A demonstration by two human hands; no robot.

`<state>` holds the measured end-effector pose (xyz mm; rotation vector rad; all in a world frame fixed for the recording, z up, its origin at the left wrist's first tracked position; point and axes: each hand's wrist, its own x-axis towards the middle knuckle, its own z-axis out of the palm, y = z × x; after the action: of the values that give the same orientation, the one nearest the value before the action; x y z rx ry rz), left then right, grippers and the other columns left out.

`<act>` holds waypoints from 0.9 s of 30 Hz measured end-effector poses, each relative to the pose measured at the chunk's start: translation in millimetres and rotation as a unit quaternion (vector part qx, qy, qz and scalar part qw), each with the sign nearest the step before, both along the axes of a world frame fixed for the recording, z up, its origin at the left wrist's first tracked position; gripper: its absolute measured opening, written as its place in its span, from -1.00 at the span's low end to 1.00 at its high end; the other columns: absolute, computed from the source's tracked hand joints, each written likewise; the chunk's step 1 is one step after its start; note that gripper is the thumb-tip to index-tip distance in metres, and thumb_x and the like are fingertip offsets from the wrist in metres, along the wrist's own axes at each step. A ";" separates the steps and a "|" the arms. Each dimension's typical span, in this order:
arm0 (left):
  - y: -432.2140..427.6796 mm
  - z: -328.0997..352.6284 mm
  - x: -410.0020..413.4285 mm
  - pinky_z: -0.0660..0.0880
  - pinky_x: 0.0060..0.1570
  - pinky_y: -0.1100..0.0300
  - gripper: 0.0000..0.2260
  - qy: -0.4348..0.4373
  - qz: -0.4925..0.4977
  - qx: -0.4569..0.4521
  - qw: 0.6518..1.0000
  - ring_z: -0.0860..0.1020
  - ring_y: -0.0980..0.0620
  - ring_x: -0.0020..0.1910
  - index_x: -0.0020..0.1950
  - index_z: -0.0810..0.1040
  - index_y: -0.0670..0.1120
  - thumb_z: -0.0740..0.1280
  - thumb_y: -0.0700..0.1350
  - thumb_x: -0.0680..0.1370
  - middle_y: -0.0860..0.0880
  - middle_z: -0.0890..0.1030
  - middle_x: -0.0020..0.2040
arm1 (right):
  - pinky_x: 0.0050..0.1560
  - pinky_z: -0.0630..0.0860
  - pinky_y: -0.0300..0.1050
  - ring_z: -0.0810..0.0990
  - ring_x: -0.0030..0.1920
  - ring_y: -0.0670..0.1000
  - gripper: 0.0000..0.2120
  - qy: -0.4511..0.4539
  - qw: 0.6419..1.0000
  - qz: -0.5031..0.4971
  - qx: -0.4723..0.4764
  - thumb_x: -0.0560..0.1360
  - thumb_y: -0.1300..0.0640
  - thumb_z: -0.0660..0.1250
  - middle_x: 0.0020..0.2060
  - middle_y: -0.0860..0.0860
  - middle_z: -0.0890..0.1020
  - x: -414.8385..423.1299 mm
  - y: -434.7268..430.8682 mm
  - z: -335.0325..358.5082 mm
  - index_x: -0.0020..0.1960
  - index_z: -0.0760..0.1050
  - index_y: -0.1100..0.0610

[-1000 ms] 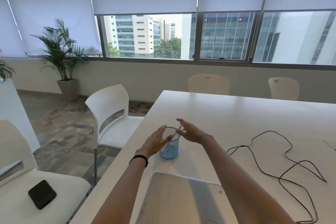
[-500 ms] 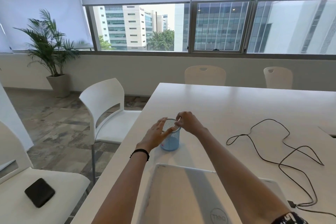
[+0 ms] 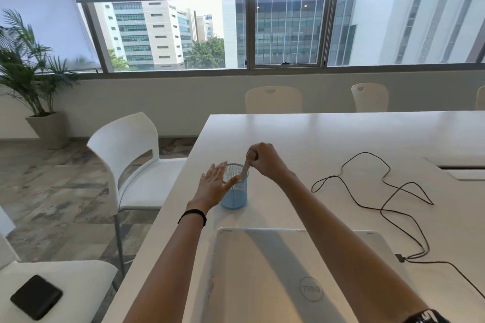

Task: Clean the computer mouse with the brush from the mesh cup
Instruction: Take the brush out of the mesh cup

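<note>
Brush (image 3: 246, 168) pinched by handle top in right hand (image 3: 265, 161), lower end inside mesh cup (image 3: 234, 191) near tabletop (image 3: 328, 136) left edge | left hand (image 3: 214, 187) flat, spread, braced on cup side, likely against tipping | mouse not visible

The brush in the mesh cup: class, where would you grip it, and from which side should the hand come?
Grip the brush by its upper handle, from above. It leans against the mesh cup's right rim, with only that end protruding and its lower part inside. The right hand already closes on that end, while the open left hand rests against the cup's left side.
</note>
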<state>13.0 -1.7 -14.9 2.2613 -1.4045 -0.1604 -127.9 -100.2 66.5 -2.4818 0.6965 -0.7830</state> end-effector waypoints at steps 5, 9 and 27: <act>-0.2 -1.0 1.0 -0.12 0.45 -0.09 -0.35 -0.003 -0.005 0.001 1.000 -0.07 -0.03 0.54 0.55 -0.04 -0.03 0.05 0.25 0.57 -0.05 0.02 0.56 | -0.17 0.46 -0.12 0.62 -0.15 0.19 -0.87 -0.083 0.995 -0.043 -0.018 0.37 0.48 0.29 -0.19 0.25 0.68 -17.5 6.4 5.5 -0.16 0.60 0.39; -3.4 -3.2 4.3 -0.05 0.45 -0.11 -0.36 -0.020 -0.004 -0.009 1.000 0.01 -0.07 0.53 0.55 0.00 -0.05 0.07 0.24 0.57 -0.08 0.08 0.55 | -0.26 0.32 -0.28 0.58 -0.23 0.10 -0.88 -0.128 0.989 -0.058 -0.041 0.36 0.48 0.32 -0.22 0.20 0.67 -41.2 16.8 15.2 -0.20 0.61 0.35; -2.2 17.3 -30.8 -0.04 0.45 -0.07 -0.45 -0.115 0.003 -0.033 0.993 -0.03 -0.12 0.53 0.54 0.04 -0.08 0.14 0.05 0.62 -0.18 0.09 0.54 | -0.16 0.58 0.00 0.60 -0.26 0.09 -0.93 -0.219 0.964 -0.078 -0.129 0.42 0.45 0.38 -0.19 0.16 0.62 -174.0 68.4 45.4 -0.12 0.57 0.34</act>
<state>-17.8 -3.9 2.3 2.2859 -1.4932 0.1524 -301.8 -31.8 111.9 -2.3598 0.6624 -1.5085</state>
